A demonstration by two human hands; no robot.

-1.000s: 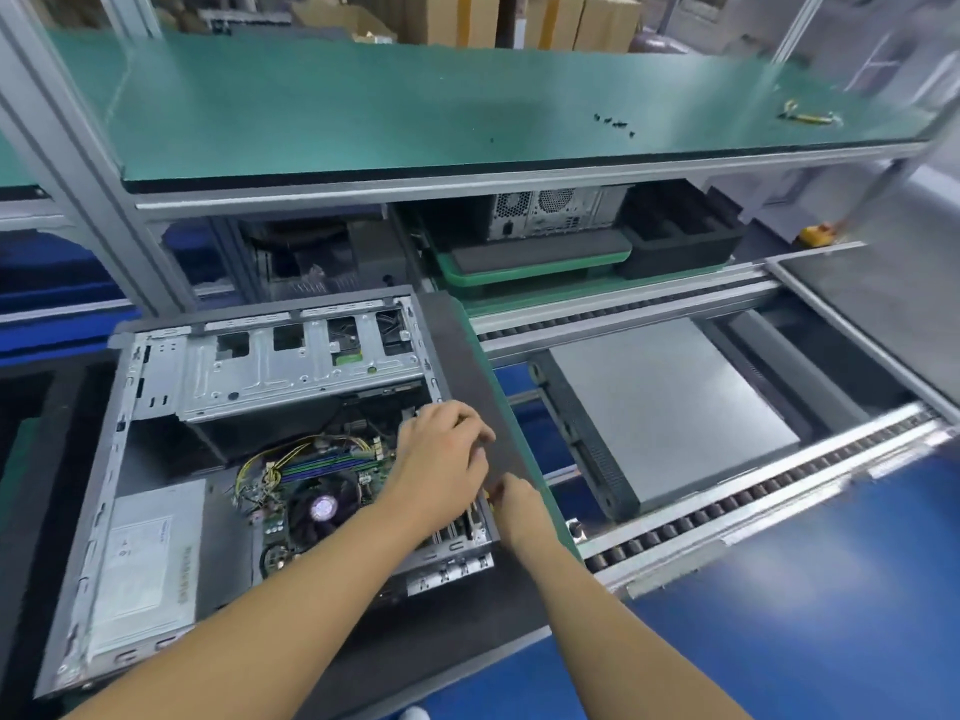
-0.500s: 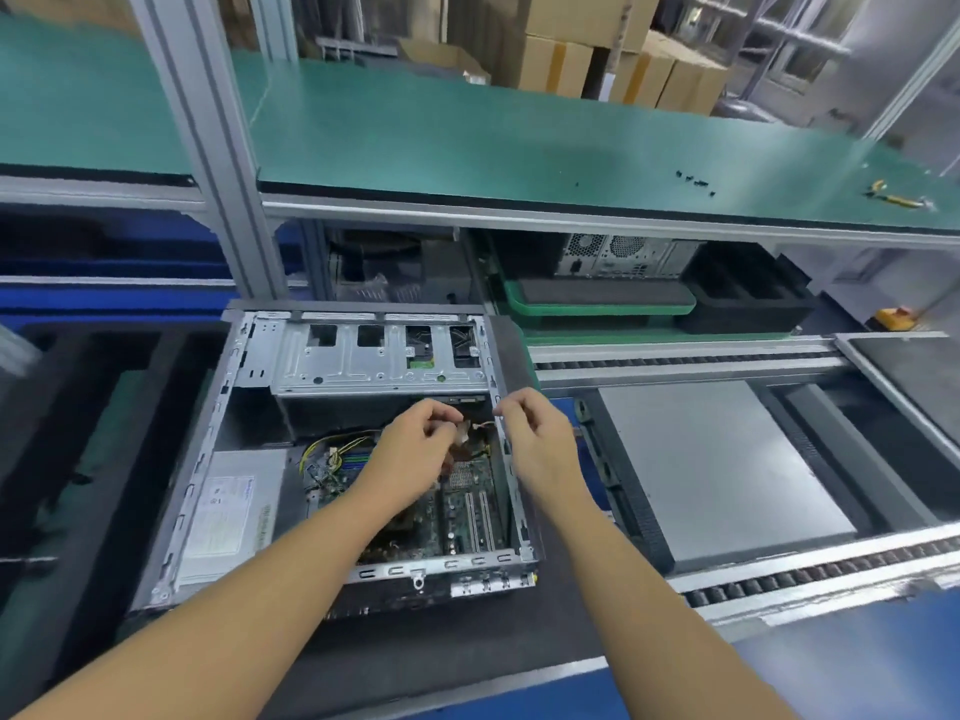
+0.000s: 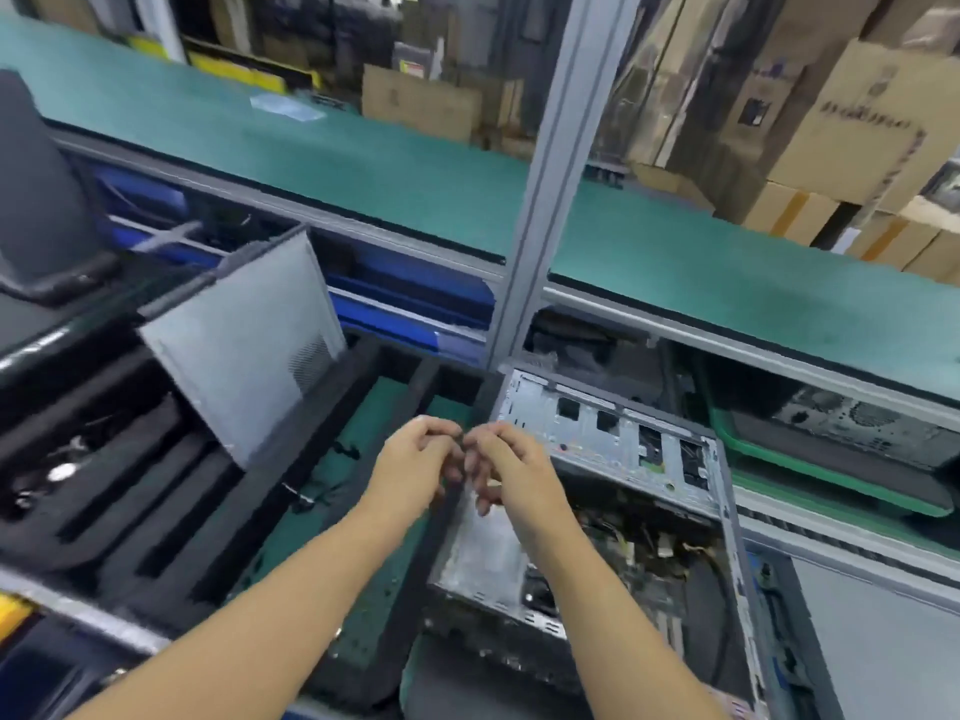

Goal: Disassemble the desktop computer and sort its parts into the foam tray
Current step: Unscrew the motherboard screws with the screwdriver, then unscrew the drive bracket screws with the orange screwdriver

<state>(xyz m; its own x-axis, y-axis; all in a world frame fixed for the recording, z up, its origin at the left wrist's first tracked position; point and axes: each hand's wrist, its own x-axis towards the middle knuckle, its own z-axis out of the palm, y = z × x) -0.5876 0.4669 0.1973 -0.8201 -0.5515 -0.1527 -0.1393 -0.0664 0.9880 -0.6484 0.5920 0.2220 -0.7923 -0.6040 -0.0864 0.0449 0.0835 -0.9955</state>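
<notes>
The open desktop case [image 3: 722,517] lies on its side at the right, showing its silver drive cage [image 3: 613,444], motherboard [image 3: 654,569] and a grey metal box [image 3: 483,553]. The black foam tray [image 3: 130,491] with long slots is to its left. My left hand [image 3: 415,459] and my right hand [image 3: 511,472] meet above the case's left edge, fingers curled. Both pinch a small dark part [image 3: 460,440] between their fingertips; blur hides what it is.
A grey side panel [image 3: 244,350] leans upright in the foam tray. Small dark bits lie on the green mat [image 3: 363,459] between tray sections. An aluminium post [image 3: 545,200] rises behind the case, with a green shelf [image 3: 675,252] across it. Another computer sits on a green tray [image 3: 831,491] at the right.
Both hands came up out of the case and moved left to its left edge, still together. The view swung left, bringing the foam tray and the leaning panel into sight.
</notes>
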